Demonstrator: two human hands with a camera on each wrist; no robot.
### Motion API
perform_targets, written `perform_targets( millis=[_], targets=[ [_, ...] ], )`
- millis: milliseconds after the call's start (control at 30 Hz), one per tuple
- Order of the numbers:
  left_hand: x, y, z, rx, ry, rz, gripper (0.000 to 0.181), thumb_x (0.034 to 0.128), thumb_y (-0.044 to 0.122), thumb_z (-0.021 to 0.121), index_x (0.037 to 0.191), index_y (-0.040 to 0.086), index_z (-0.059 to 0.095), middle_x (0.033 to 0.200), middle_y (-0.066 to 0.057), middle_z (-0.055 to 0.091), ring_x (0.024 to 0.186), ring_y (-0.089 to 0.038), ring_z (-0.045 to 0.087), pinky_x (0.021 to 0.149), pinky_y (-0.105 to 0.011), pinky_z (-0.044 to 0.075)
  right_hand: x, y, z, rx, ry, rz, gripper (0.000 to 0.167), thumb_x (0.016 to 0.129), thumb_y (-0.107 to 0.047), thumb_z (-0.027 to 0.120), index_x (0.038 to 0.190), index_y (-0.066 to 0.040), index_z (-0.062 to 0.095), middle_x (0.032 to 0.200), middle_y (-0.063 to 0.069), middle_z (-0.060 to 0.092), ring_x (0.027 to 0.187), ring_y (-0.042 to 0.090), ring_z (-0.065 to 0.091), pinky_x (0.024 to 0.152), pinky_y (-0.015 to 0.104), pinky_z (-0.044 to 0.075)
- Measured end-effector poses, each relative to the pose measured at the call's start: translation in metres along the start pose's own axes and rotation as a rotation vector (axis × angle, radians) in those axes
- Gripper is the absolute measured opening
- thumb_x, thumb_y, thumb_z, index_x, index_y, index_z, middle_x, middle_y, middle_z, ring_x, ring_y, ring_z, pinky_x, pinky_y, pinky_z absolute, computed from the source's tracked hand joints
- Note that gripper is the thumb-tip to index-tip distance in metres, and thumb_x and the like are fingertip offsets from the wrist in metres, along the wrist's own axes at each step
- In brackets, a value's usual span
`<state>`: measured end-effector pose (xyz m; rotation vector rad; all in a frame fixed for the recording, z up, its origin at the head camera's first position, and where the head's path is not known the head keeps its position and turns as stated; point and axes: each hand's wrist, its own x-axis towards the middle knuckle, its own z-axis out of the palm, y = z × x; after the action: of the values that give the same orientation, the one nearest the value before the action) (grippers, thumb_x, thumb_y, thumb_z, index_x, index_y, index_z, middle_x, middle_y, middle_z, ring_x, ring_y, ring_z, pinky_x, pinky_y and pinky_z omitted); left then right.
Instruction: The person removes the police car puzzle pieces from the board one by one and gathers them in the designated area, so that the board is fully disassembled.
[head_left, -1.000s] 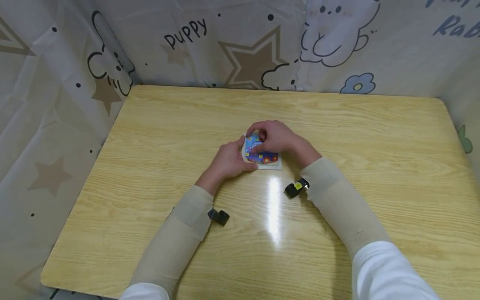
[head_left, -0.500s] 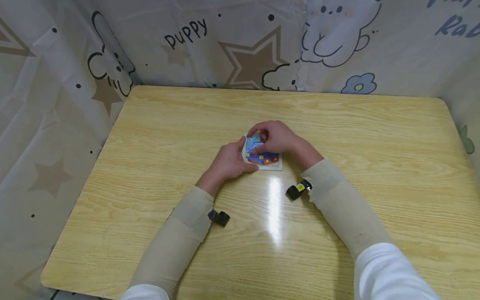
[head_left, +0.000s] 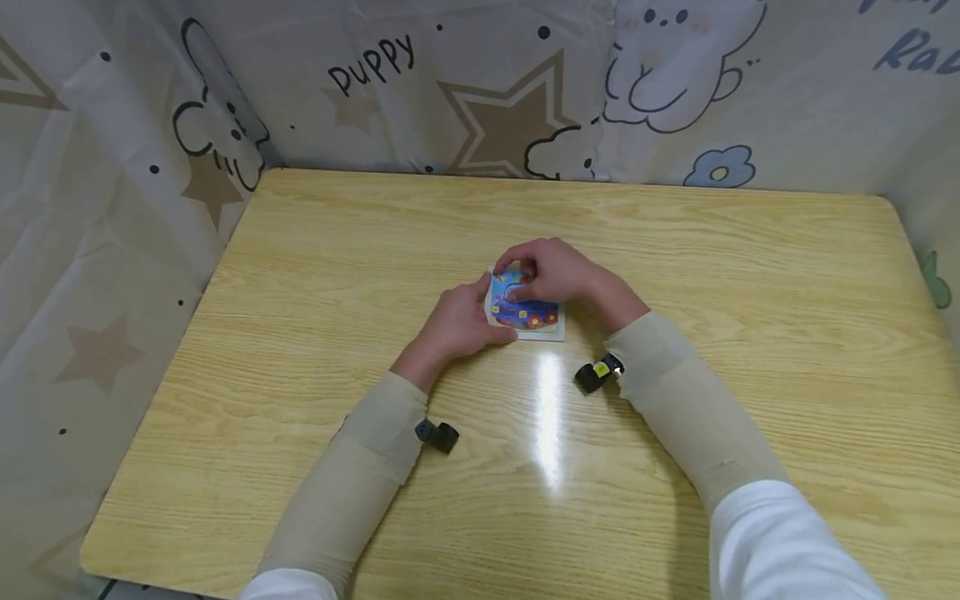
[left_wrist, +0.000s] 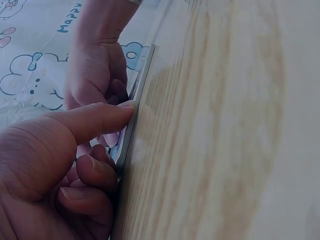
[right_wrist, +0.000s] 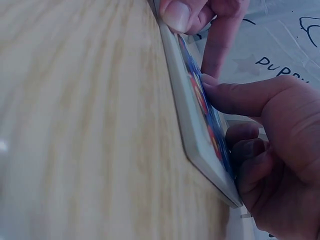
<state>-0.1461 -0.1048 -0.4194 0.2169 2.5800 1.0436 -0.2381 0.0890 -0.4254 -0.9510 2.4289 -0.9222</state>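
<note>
A small flat puzzle board point(head_left: 543, 335) with a pale border and a colourful picture of a blue vehicle lies on the table. My left hand point(head_left: 459, 321) grips its left side, the thumb along the near edge and a finger at the far left corner. My right hand point(head_left: 558, 273) bends over the picture point(right_wrist: 205, 107), thumb and index finger on its surface and the other fingers curled by the board's right side. In the left wrist view the board point(left_wrist: 131, 117) appears edge-on. Under the right hand, part of the picture is hidden.
The wooden table point(head_left: 360, 233) has rounded corners and a bright light reflection near the middle. Behind and to the left hangs a printed cloth point(head_left: 300, 92) with stars and cartoon animals. A small black camera point(head_left: 438, 435) sticks out from each wrist.
My right thumb has shifted slightly right and up over the picture, showing a little more of it. The left hand and the puzzle board hold still.
</note>
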Motion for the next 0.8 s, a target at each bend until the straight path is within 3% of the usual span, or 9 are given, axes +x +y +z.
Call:
perform_targets(
  millis=[233,567,800],
  targets=[
    [0.0003,-0.0002,-0.0004,-0.007,-0.005,-0.001,0.103,0.0784,0.034,0.086,0.156,0.001,0.027,0.065,-0.004,0.052,0.064,-0.021,0.047,0.071,-0.034,0.045,0.0011,0.0007,0.0036,0.007,0.008,0.033,0.037,0.085,-0.022,0.082,0.119,-0.021,0.069,0.074,0.005,0.049,0.068,0.023,0.045,0.067,0.036,0.034],
    [0.0005,-0.0006,-0.0005,-0.012,-0.002,0.010,0.102,0.0788,0.033,0.086,0.156,0.001,0.027,0.067,-0.006,0.056,0.063,-0.021,0.046,0.074,-0.033,0.045,-0.0013,-0.0030,0.0054,0.054,0.053,0.038,0.036,0.083,-0.017,0.084,0.115,-0.021,0.068,0.076,0.007,0.048,0.072,0.024,0.046,0.070,0.036,0.036],
    [0.0004,-0.0004,0.0002,-0.019,-0.005,-0.011,0.103,0.0791,0.033,0.085,0.156,0.001,0.026,0.065,-0.005,0.052,0.060,-0.021,0.046,0.064,-0.033,0.042,-0.0033,-0.0035,0.0080,0.085,0.089,0.044,0.037,0.082,-0.015,0.085,0.114,-0.021,0.067,0.076,0.007,0.046,0.072,0.024,0.045,0.071,0.036,0.035]
  ],
)
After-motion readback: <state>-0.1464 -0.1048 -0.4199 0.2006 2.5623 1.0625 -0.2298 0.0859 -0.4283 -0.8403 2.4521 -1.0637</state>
